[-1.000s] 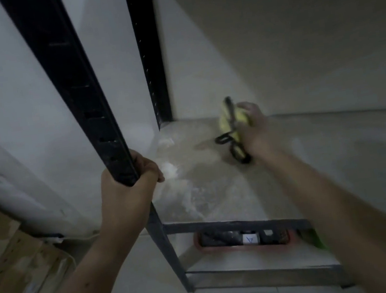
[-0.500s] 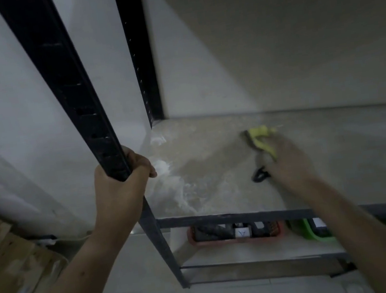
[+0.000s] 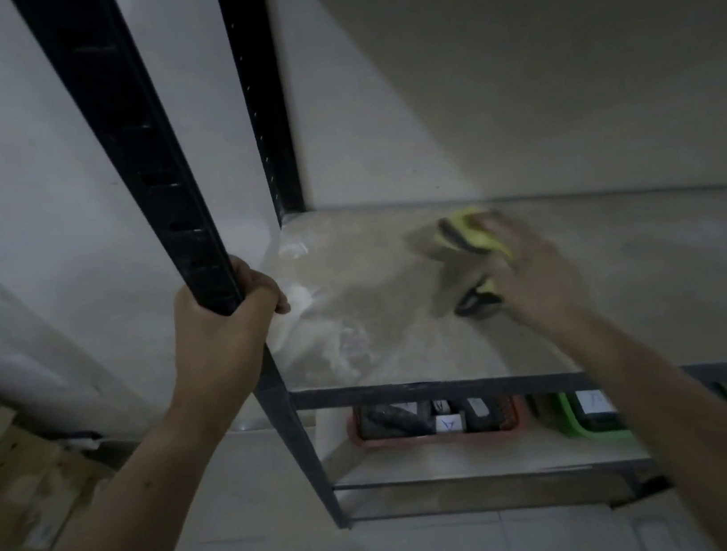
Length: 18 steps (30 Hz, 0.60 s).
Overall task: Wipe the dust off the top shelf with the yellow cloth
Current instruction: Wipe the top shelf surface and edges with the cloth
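The yellow cloth with a black edge lies on the pale, dusty top shelf, toward its back middle. My right hand presses flat on the cloth, fingers extended and blurred by motion. A black loop of the cloth sticks out under the palm. My left hand grips the black front upright of the rack at the shelf's left front corner. White dust smears cover the shelf's left front area.
A second black upright stands at the back left corner against the white wall. Below the top shelf sit a red basket and a green basket holding labelled items. Cardboard boxes lie on the floor at left.
My right hand has swept the cloth from the left back corner rightward along the shelf, then slightly farther back. The left hand has kept its grip on the upright.
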Motion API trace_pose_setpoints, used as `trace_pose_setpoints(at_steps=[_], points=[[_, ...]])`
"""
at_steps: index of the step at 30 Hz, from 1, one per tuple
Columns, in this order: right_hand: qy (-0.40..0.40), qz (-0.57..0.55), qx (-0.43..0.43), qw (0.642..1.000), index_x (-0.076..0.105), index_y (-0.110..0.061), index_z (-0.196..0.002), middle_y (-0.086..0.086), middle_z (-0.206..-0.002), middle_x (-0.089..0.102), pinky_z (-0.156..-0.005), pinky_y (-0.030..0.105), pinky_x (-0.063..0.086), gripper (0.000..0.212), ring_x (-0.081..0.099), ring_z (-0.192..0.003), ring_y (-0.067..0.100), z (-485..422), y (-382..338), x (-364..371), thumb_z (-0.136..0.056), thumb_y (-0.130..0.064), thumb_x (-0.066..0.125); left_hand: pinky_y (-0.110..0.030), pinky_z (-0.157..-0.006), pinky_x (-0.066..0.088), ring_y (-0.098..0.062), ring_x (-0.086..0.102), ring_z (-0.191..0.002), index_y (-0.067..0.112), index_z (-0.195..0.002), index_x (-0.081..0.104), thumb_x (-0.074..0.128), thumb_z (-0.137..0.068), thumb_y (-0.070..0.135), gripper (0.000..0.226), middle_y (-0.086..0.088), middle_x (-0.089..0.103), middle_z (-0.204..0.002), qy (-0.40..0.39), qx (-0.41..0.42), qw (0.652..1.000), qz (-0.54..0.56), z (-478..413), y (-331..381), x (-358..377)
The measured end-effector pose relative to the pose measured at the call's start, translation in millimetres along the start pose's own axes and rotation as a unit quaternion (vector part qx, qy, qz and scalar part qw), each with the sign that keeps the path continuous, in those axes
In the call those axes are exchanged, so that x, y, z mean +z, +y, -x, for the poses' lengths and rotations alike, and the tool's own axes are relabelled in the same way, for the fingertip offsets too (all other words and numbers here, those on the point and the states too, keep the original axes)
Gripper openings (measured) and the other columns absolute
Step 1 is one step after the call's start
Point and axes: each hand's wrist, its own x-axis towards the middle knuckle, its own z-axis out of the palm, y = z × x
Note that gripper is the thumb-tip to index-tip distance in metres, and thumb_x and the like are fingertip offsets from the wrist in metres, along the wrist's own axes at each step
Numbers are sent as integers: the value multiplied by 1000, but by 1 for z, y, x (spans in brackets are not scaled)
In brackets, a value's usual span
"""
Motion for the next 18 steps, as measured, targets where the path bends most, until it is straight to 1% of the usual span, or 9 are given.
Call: trace_pose_setpoints(at_steps=[2, 3, 5, 7, 9, 12, 14, 16, 18], points=[[39, 133, 22, 990, 44, -9, -139, 18, -144, 43, -100, 34, 40, 46, 49, -123, 36, 12, 41, -25, -94, -5, 44, -36, -75, 51, -31, 64, -73, 34, -57, 60, 55, -72, 11, 29, 3, 65, -61, 4, -3, 1000, 2, 0, 0, 0], [53, 186, 100, 976, 45, -7, -138, 19, -145, 42, -101, 37, 38, 45, 47, -123, 36, 17, 52, -26, -94, -7, 45, -36, -75, 50, -33, 65, -73, 35, -57, 60, 55, -72, 11, 28, 3, 65, -62, 8, -6, 1000, 5, 1, 0, 0], [109, 224, 146, 957, 47, -4, -136, 20, -144, 42, -103, 42, 37, 46, 44, -124, 38, 27, 61, -15, -92, -17, 42, -35, -76, 51, -33, 65, -74, 35, -57, 60, 56, -72, 12, 28, 2, 65, -63, 16, -9, 1000, 6, 2, 1, 1], [87, 226, 146, 959, 44, -8, -138, 18, -149, 36, -109, 44, 33, 53, 38, -132, 36, 35, 43, 14, -90, -27, 37, -36, -75, 52, -36, 65, -75, 36, -57, 61, 56, -72, 12, 29, 3, 64, -62, 18, -10, 1000, 1, 2, 1, 1], [69, 248, 120, 959, 40, -11, -143, 15, -154, 28, -115, 42, 26, 53, 29, -140, 32, 35, 14, 47, -92, -26, 41, -37, -76, 52, -37, 65, -76, 37, -56, 62, 56, -71, 12, 30, 4, 64, -62, 18, -12, 1000, 0, 1, 1, 1], [45, 289, -1, 956, 41, -6, -142, 13, -155, 28, -116, 41, 23, 55, 26, -142, 33, 38, -44, 108, -88, -17, 46, -40, -75, 55, -35, 64, -75, 35, -55, 61, 57, -70, 12, 28, 2, 63, -63, 21, -20, 1000, -3, 1, 3, 0], [-33, 231, 21, 972, 32, -13, -147, 9, -158, 20, -116, 37, 21, 56, 18, -145, 30, 35, -81, 140, -92, -11, 44, -43, -73, 55, -35, 64, -72, 32, -54, 61, 57, -69, 11, 27, 0, 62, -61, 27, -17, 999, -8, 1, 3, -1], [-136, 104, 39, 984, 41, -13, -139, 15, -144, 41, -104, 34, 37, 46, 39, -133, 32, 25, -110, 160, -94, -10, 47, -46, -69, 55, -39, 62, -71, 25, -56, 59, 57, -71, 10, 21, -11, 61, -62, 26, -4, 1000, -16, 2, 4, -1], [-174, -22, 6, 984, 53, -9, -125, 13, -119, 60, -82, 28, 46, 33, 57, -110, 28, 17, -128, 163, -93, -5, 49, -52, -65, 54, -46, 60, -69, 19, -58, 56, 57, -73, 10, 18, -25, 58, -66, 28, -1, 999, -19, 3, 4, 0]])
